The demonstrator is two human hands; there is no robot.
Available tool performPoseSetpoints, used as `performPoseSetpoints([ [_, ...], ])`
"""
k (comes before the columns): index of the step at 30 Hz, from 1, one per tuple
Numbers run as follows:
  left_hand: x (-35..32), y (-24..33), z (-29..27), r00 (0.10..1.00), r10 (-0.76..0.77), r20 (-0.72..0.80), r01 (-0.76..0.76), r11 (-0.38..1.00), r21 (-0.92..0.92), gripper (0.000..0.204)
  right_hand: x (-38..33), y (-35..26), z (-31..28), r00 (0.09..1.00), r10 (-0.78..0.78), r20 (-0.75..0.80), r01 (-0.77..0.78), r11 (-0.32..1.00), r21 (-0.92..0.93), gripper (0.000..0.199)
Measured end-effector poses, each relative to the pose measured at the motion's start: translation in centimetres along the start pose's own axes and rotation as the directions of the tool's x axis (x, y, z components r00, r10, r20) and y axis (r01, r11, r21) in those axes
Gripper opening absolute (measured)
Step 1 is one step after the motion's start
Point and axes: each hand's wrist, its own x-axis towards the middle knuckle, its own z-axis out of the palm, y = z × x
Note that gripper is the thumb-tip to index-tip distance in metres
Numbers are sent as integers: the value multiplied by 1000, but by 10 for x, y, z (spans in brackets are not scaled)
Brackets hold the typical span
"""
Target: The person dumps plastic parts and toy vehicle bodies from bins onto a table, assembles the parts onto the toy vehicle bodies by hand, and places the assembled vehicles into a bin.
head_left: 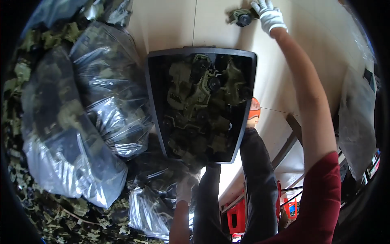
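My right hand (pixel 270 18), in a white glove, reaches out to the far right with its fingers spread. Beside its thumb side is a small army-green part with a round black wheel (pixel 243 19), like a toy vehicle; it is slightly blurred over the floor. A deep black bin (pixel 252 75) stands in front of me, holding several similar green parts (pixel 202 87) in a jumble. Low down, my gloved left hand (pixel 187 186) is near the bin's near edge and a plastic bag. Shadow hides its fingers, so I cannot tell whether it grips anything.
Large clear plastic bags (pixel 73 162) of dark parts crowd the left side, with loose green parts (pixel 81 227) heaped around them. Pale floor tiles (pixel 170 24) lie beyond the bin. My legs and an orange shoe (pixel 254 110) are close by it. A red stool (pixel 236 217) stands below.
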Motion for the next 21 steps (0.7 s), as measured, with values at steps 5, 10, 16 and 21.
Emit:
performPoseSetpoints([
  [5,51,37,30,986,-109,128,8,789,614,35,20,-15,-9,799,8,602,-86,991,101,31],
  [10,81,-131,53,999,35,14,-36,998,59,45,-7,-18,12,768,61,637,-377,848,373,33],
  [16,58,57,44,986,-116,119,112,993,36,69,-12,-2,-110,636,486,600,-672,731,119,27],
  [21,63,23,59,979,58,196,-8,969,-247,64,-7,-10,-163,784,468,407,-620,621,479,21],
])
